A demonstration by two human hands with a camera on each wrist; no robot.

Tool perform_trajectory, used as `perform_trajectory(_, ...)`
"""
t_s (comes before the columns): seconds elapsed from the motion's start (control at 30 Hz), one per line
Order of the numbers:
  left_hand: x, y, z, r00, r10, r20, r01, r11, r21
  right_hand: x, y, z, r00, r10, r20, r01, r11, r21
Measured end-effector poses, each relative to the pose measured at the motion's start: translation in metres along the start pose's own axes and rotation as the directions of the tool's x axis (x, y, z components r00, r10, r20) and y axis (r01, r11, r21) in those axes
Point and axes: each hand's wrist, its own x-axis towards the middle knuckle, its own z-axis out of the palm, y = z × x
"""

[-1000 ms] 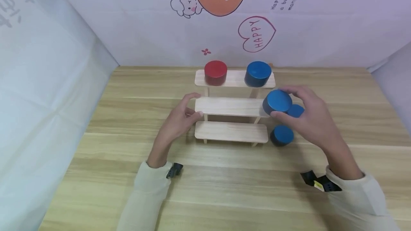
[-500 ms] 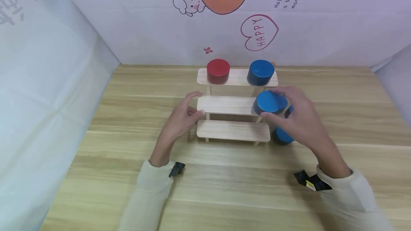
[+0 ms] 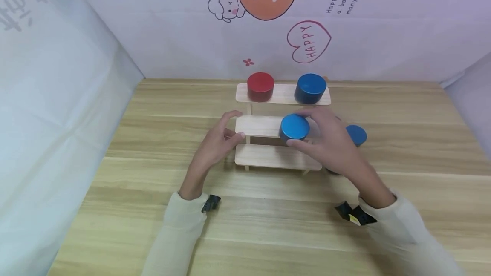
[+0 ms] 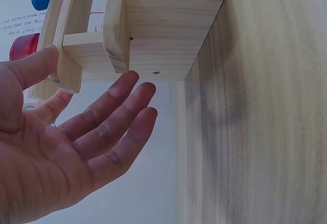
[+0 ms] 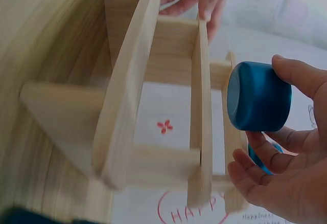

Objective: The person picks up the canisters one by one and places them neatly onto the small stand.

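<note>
Pinching a blue block (image 3: 294, 127) between thumb and fingers (image 5: 263, 147), the right hand (image 3: 326, 137) I watch remotely holds it above the middle shelf (image 3: 258, 126), apart from the wood; the left hand (image 3: 215, 143) grips that shelf's left end between thumb and forefinger, its other fingers spread below; on the top shelf (image 3: 284, 94) I see a red block (image 3: 261, 87) and a second blue block (image 3: 310, 89); a third blue block (image 3: 356, 135) stands on the tabletop (image 3: 253, 220) to the right.
</note>
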Motion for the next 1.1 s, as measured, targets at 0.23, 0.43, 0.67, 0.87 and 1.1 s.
perform_trajectory(0.23,0.001,-0.001,0.0,1.0,-0.009,-0.005,0.009,1.0,0.008,0.011,-0.01,0.017,1.0,-0.019,-0.006,0.019,1.0,-0.009)
perform_trajectory(0.43,0.001,-0.002,0.001,1.0,-0.014,-0.007,0.014,1.0,0.007,0.021,-0.019,0.033,1.0,-0.018,-0.025,0.017,0.999,-0.042)
perform_trajectory(0.67,0.0,-0.001,0.002,1.0,-0.022,0.0,0.022,1.0,-0.008,0.028,-0.025,0.043,0.999,0.022,-0.027,-0.023,0.999,-0.035)
perform_trajectory(0.87,0.0,-0.001,0.002,1.0,-0.016,-0.007,0.016,1.0,-0.006,0.031,-0.028,0.049,0.999,0.017,-0.049,-0.017,1.0,-0.009)
perform_trajectory(1.1,0.001,-0.002,0.004,1.0,0.001,-0.004,-0.001,1.0,-0.008,0.035,-0.031,0.056,0.996,0.006,-0.089,-0.007,1.0,-0.009)
